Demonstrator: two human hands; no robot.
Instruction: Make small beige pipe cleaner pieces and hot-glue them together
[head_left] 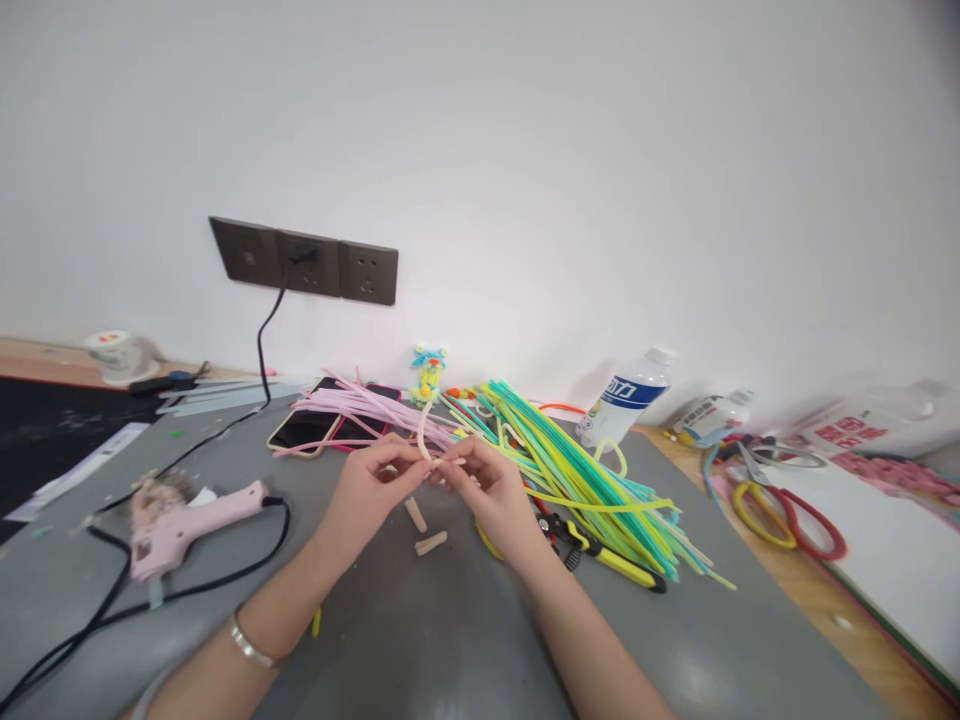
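A cream pipe cleaner [422, 430] curves up from between my fingertips, over the middle of the grey mat. My left hand [382, 485] is closed in a pinch on it. Close beside, my right hand [489, 488] pinches the same pipe cleaner near its lower end; the fingertips partly cover it. Below the hands lie two short beige pieces [415, 515], apparently folded pipe cleaner. Yellow-and-black pliers [622, 567] rest right of my right wrist. Behind them spreads a bundle of green and yellow pipe cleaners [592, 470], with pink pipe cleaners [356, 408] to the left.
A pink glue gun [191, 530] lies left, its black cord running to the wall socket [307, 262]. A phone [304, 432] sits under the pink stems. At the back stand a small colourful figure [429, 375] and a bottle [626, 397]. Red-and-yellow scissors [787, 518] lie right.
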